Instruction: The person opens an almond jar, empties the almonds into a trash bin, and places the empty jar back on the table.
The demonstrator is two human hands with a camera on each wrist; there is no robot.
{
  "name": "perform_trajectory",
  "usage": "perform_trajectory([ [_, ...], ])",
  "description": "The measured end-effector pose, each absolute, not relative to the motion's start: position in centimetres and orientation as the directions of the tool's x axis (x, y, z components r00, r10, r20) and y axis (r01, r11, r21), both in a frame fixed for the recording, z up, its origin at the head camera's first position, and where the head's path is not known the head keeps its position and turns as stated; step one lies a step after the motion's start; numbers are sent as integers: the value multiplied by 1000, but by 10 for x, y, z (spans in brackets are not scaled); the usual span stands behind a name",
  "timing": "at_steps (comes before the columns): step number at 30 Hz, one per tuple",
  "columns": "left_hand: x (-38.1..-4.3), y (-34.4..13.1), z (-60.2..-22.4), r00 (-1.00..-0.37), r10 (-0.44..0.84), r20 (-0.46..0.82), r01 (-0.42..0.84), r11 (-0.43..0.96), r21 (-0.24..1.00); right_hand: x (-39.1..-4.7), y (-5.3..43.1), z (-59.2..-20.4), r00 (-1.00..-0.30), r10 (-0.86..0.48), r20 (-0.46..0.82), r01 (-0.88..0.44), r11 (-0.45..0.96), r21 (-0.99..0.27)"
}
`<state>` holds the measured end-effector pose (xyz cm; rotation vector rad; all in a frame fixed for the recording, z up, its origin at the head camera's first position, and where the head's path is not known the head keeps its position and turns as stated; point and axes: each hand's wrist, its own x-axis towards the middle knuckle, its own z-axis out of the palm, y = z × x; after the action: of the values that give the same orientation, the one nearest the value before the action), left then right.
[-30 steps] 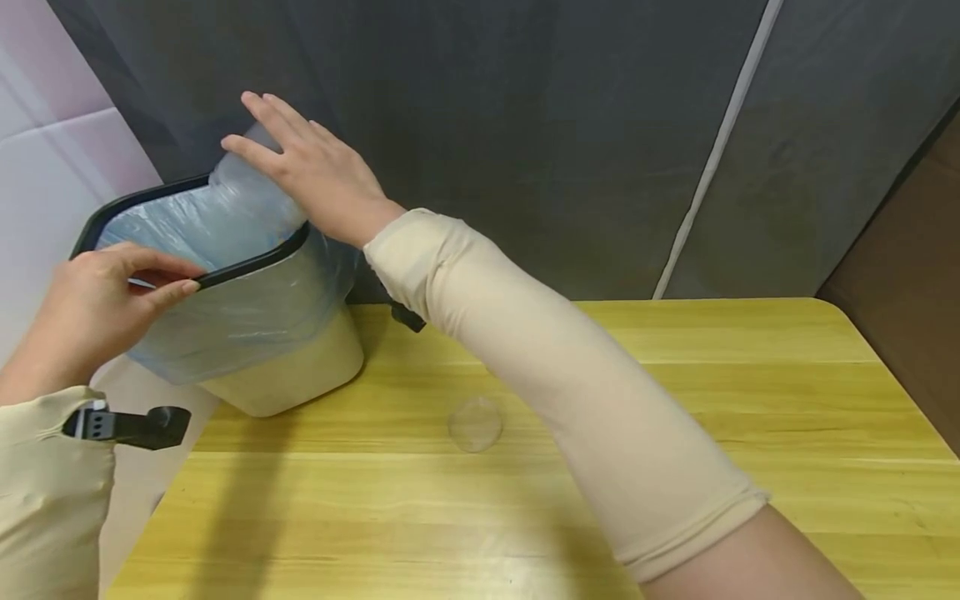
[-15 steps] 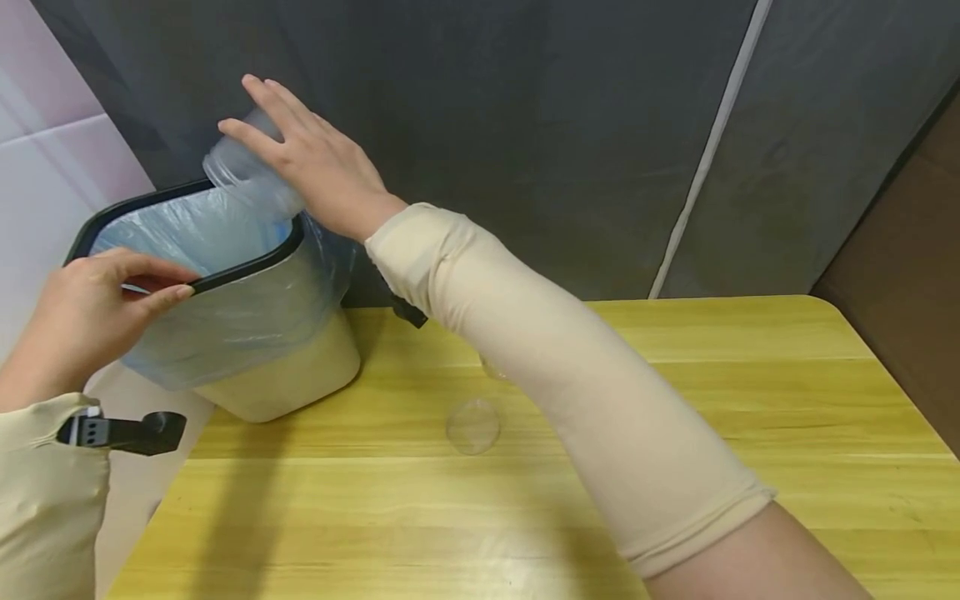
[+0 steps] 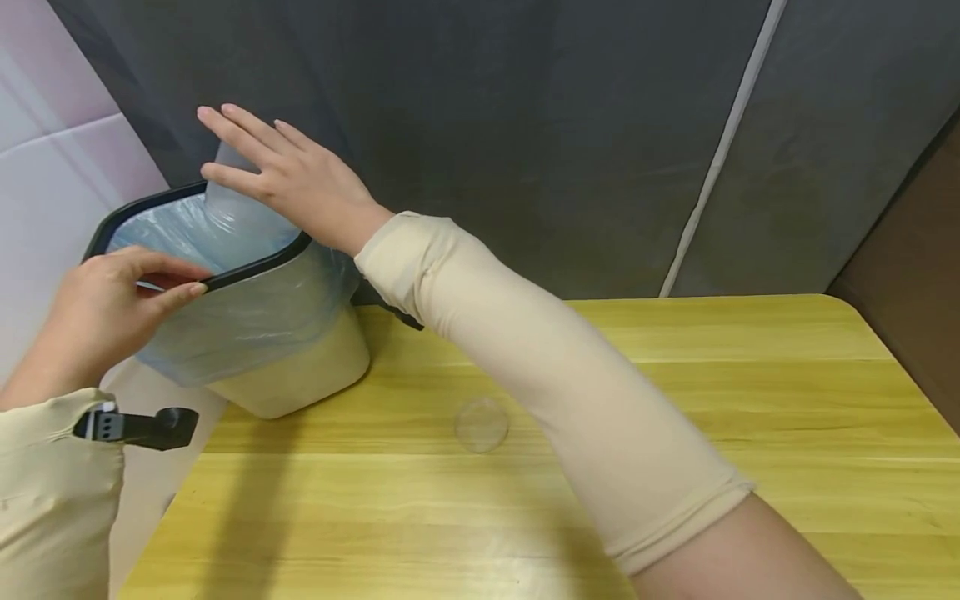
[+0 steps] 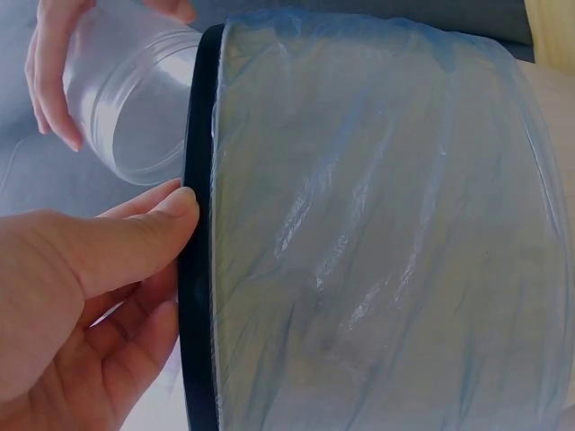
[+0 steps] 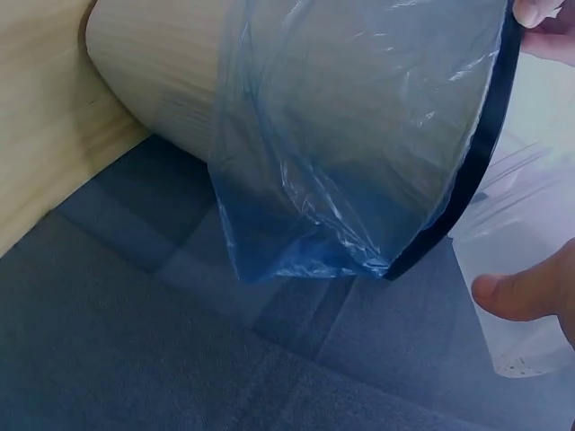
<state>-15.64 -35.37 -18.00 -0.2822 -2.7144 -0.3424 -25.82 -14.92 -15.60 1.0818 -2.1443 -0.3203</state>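
Note:
In the head view, a cream bin lined with a translucent blue bag stands at the table's left end. My left hand pinches its black rim between thumb and fingers. Over the bin's opening, my right hand grips a clear plastic jar, thumb on one side and fingers on the other. The jar is tipped mouth-down. In the left wrist view its threaded mouth faces the bin. Small dark specks cling near the jar's base in the right wrist view.
A clear round lid lies on the wooden table. Dark grey cloth hangs behind the table, with a pale wall at left and a brown panel at right.
Half a second ago the jar was raised and tilted sideways; now my right hand has brought it lower with its mouth turned further down. My left hand keeps its pinch on the rim.

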Motion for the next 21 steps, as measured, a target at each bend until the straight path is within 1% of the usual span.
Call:
perform_trajectory([
  [3, -158, -353, -180, -904, 149, 400, 244, 950, 196, -259, -148, -155, -415, -772, 482, -603, 630, 490],
  [6, -159, -353, -181, -903, 149, 403, 244, 949, 197, -260, -146, -153, -477, -734, 483, -606, 673, 424],
  [10, -162, -353, -182, -902, 155, 404, 249, 949, 193, -264, -136, -150, -594, -637, 491, -599, 758, 258],
  [14, -167, -354, -182, -901, 160, 404, 255, 947, 194, -268, -121, -151, -698, -537, 473, -594, 804, 35],
  [17, -169, -356, -182, -906, 153, 395, 249, 947, 203, -273, -109, -155, -746, -487, 454, -582, 809, -88],
  [21, -171, -359, -181, -908, 156, 390, 247, 950, 194, -279, -89, -161, -772, -450, 448, -563, 812, -154],
])
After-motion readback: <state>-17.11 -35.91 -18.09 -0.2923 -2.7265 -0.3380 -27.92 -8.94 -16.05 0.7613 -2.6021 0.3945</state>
